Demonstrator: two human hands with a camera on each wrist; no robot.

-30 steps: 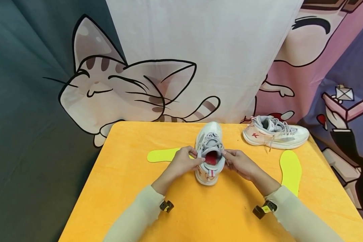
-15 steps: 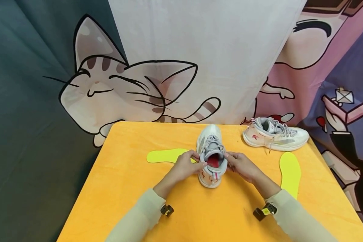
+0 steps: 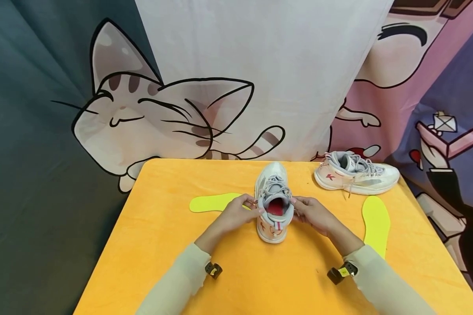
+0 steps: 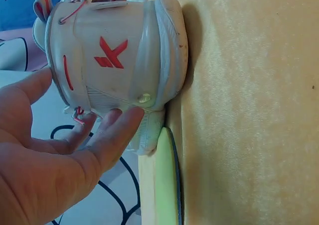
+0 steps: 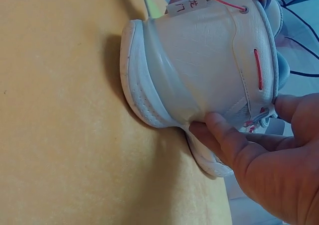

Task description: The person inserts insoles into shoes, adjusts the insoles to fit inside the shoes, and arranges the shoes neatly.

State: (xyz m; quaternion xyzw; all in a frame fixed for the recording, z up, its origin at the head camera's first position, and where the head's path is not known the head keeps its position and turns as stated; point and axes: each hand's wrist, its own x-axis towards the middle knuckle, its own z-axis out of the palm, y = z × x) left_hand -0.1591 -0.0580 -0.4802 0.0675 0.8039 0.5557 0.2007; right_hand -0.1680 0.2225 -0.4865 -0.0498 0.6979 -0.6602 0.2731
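A white sneaker (image 3: pixel 275 197) with grey laces and a red inside stands on the table, toe toward the wall and heel toward me. My left hand (image 3: pixel 241 210) holds its left side, with the thumb at the collar and the fingers along the outer wall, as the left wrist view shows beside a red logo on the sneaker (image 4: pixel 112 53). On the opposite side my right hand (image 3: pixel 313 213) holds the sneaker, thumb at the collar edge. In the right wrist view, fingertips of the right hand (image 5: pixel 279 170) press the sneaker's side (image 5: pixel 199 60) above the sole.
A yellow insole (image 3: pixel 210 203) lies left of the sneaker, partly behind my left hand. Another yellow insole (image 3: pixel 376 223) is at the right, its near end covered by my forearm. A second white sneaker (image 3: pixel 356 175) rests at the back right of the orange table (image 3: pixel 268 280), before a cartoon-printed curtain (image 3: pixel 276 52).
Between one second and half a second ago the sneaker and both hands shifted slightly toward me. Since then the hold looks the same, with only a small shift of the whole view.
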